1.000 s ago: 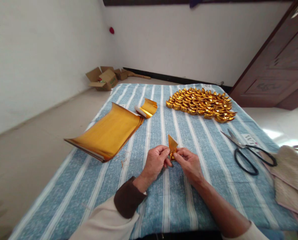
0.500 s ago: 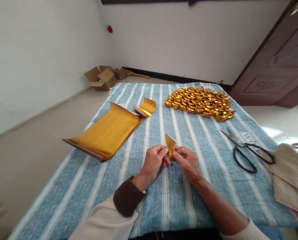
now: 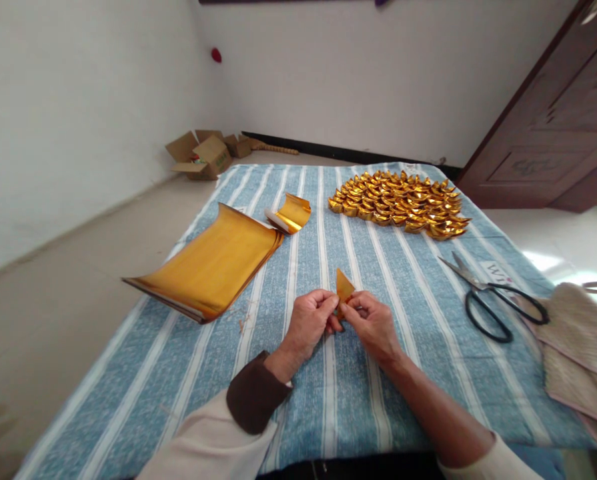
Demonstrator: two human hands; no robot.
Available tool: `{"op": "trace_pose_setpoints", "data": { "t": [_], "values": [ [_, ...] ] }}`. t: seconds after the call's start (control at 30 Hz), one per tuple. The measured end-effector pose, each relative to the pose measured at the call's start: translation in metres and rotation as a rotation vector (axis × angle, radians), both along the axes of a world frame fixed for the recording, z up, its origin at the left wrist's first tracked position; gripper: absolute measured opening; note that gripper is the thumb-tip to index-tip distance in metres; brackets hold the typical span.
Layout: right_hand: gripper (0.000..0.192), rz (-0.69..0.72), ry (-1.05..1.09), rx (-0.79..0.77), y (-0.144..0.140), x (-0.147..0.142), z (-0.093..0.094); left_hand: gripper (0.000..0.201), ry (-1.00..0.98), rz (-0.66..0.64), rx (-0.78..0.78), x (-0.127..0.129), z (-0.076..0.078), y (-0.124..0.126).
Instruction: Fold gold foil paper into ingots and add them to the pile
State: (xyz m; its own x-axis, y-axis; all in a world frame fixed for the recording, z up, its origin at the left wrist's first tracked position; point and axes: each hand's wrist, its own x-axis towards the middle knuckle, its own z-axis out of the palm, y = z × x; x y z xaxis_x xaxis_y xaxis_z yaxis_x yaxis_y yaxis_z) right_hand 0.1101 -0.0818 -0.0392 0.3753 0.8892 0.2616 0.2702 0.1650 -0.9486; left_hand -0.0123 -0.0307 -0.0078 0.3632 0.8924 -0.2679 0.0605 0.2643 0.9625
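Note:
A small piece of folded gold foil paper [image 3: 345, 285] is pinched between my two hands, its pointed tip standing up above the fingers. My left hand [image 3: 312, 319] grips its left side with thumb and fingertips. On its right side, the thumb and fingers of my right hand [image 3: 373, 321] press together; the lower part of the paper is hidden by them. Left of my hands lies a stack of larger gold paper sheets [image 3: 211, 260] with curled edges. A smaller curled stack of gold paper [image 3: 294, 212] sits just behind it.
Many folded gold ingots [image 3: 398, 203] stand in rows at the back right of the striped tablecloth [image 3: 305, 280]. Scissors [image 3: 483, 287] with black handles lie on the right, near a folded beige cloth [image 3: 581, 333]. Cardboard boxes [image 3: 203, 157] are on the floor beyond.
My right thumb has shifted onto the lower part of the folded paper, whose tip now leans a little further right. The larger stacks, ingots and scissors stay in place.

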Motion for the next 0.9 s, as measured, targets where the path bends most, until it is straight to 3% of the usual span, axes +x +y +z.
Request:
{"op": "trace_pose_setpoints", "data": {
  "t": [0.43,0.77,0.9],
  "values": [
    [0.016,0.043,-0.199,0.058,-0.0018,0.0029,-0.0027,0.01,-0.034,-0.068,-0.098,-0.0054,0.0047,0.0061],
    [0.019,0.002,-0.017,-0.04,-0.0028,-0.0016,-0.0009,0.01,-0.028,-0.082,-0.079,-0.0057,0.0064,0.0058],
    [0.032,0.034,0.166,-0.111,-0.0015,0.0032,0.0022,0.011,0.032,-0.053,0.051,-0.0059,0.0055,0.0053]
  ]
}}
